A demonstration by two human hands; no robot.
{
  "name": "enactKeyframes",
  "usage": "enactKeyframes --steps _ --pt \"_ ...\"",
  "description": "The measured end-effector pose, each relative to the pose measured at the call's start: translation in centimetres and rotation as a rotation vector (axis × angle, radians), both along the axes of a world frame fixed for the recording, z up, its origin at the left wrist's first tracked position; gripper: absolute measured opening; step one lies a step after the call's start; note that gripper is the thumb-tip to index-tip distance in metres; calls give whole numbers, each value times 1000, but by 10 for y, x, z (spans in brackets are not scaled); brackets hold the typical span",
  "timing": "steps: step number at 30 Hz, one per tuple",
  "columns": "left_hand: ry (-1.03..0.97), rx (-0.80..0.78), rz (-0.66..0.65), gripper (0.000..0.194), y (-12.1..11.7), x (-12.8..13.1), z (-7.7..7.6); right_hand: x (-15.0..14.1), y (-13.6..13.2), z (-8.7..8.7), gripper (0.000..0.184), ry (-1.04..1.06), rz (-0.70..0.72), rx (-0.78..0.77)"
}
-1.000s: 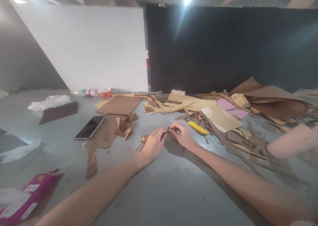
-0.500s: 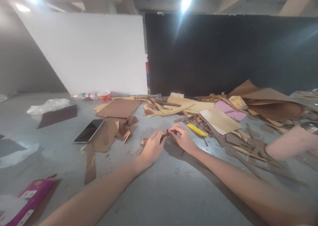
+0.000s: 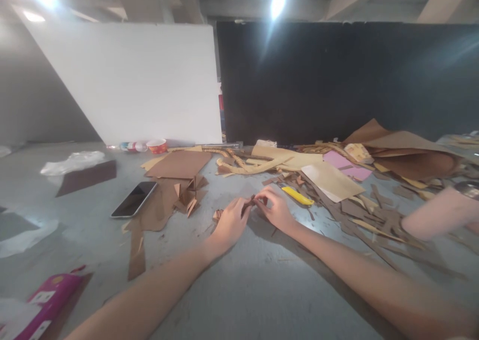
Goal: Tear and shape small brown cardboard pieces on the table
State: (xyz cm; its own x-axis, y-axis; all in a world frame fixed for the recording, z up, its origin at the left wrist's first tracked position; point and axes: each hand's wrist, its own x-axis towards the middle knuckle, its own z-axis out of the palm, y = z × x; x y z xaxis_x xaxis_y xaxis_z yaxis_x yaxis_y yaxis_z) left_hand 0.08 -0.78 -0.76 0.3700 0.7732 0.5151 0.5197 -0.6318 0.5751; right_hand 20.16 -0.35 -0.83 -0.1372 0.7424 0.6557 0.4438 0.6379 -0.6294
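Between my two hands is a small brown piece (image 3: 249, 202) that looks like leather or thick paper; its exact shape is mostly covered by fingers. My left hand (image 3: 231, 223) is closed on its left side, thumb and fingers pinching it. From the right, my right hand (image 3: 274, 209) pinches the other end with thumb and forefinger. Beside my left hand lies a small striped brown piece (image 3: 218, 214) on the grey table (image 3: 239, 285). A yellow utility knife (image 3: 297, 195) rests just beyond my right hand. Folded brown pieces (image 3: 189, 195) stand to the left.
A phone (image 3: 134, 199) lies at left, partly over brown sheet. Scraps and strips (image 3: 359, 218) cover the right side, where another person's forearm (image 3: 439, 213) reaches in. A purple packet (image 3: 48, 300) sits front left. A red-and-white bowl (image 3: 156, 145) stands at the back.
Both hands keep nearly the same place, still pinching the small brown piece, with only slight finger movement. The view has shifted very slightly.
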Motion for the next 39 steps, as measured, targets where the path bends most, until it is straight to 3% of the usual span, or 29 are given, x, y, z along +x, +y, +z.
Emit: enactKeyframes --steps 5,18,27,35,39 --pt "-16 -25 1 11 0 0 -1 -2 -4 0 23 -31 57 11" --pt "33 -4 -5 11 3 -1 -5 2 1 1 29 -23 140 -148" --pt "97 -14 51 26 0 -1 0 0 2 1 30 -9 129 -182" --pt "145 101 92 24 6 1 1 4 2 5 35 120 -14 -197" --pt "180 80 98 35 6 0 0 5 2 5 32 97 14 -197"
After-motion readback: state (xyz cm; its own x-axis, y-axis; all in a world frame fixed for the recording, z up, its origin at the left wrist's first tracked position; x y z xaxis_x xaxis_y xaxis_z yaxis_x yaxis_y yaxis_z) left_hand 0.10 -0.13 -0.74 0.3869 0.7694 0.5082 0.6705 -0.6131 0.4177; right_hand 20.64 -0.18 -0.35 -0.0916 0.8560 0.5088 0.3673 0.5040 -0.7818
